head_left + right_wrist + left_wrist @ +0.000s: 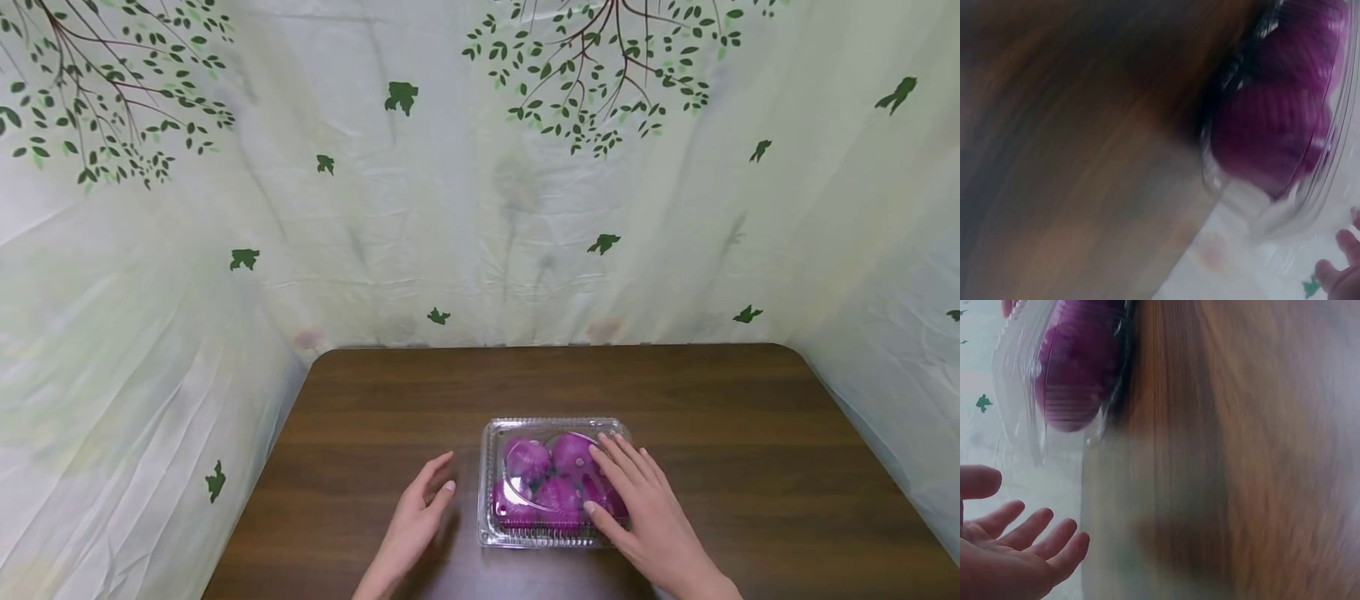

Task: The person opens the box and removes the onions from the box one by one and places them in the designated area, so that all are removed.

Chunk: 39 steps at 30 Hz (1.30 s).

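Observation:
A clear plastic clamshell box (pixel 486 500) lies on the brown wooden table, its lid down. Through the plastic show several round purple things (pixel 558 493), which look like purple onions. My right hand (pixel 656 517) is over the box's right side, fingers spread and nearly straight; whether they touch the lid I cannot tell. To the left of the box my left hand (pixel 412 517) hovers apart from it, fingers loosely bent and holding nothing. In the left wrist view, a gap shows between the left hand (pixel 1029 550) and the box (pixel 1035 394).
The dark wooden table (pixel 375 400) has rounded far corners. Behind and beside it hang pale curtains (pixel 480 208) printed with branches and green leaf or bird shapes.

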Motion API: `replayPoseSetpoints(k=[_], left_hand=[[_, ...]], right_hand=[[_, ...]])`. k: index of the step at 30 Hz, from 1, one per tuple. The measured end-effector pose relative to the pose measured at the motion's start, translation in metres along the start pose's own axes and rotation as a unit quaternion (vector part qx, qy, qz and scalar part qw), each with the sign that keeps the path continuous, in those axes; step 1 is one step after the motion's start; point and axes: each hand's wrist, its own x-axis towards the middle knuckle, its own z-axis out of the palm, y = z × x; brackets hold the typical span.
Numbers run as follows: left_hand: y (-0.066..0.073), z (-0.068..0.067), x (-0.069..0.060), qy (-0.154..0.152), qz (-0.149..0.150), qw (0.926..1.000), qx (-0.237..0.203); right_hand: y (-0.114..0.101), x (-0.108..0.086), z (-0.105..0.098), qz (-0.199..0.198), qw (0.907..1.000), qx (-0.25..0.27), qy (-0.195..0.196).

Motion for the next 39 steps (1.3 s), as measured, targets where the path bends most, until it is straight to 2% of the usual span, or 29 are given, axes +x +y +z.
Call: replayPoseSetpoints(k=[5, 12, 21, 26, 31, 36, 39], left_hand=[[-0.003, 0.007, -0.002, -0.033, -0.04, 0.9938, -0.099], [-0.002, 0.014, -0.002, -0.062, -0.091, 0.972, -0.208], [-0.004, 0.027, -0.002, -0.059, -0.13, 0.9533, -0.266], [-0.005, 0.028, -0.005, -0.061, -0.148, 0.9415, -0.296], [-0.005, 0.027, -0.006, -0.071, -0.155, 0.9314, -0.322], [-0.006, 0.026, -0.007, -0.09, -0.158, 0.9172, -0.355], [-0.007, 0.025, -0.009, -0.1, -0.164, 0.9051, -0.379]], right_hand=[[-0.01, 0.003, 0.01, -0.025, 0.9996, 0.014, 0.004], [-0.023, 0.011, 0.021, -0.071, 0.9969, 0.03, -0.016], [-0.037, 0.019, 0.033, -0.127, 0.9908, 0.022, -0.041], [-0.045, 0.027, 0.039, -0.163, 0.9853, 0.006, -0.05], [-0.049, 0.036, 0.044, -0.185, 0.9795, -0.008, -0.079], [-0.05, 0.044, 0.05, -0.204, 0.9725, -0.021, -0.11], [-0.052, 0.048, 0.054, -0.216, 0.9682, -0.017, -0.126]])
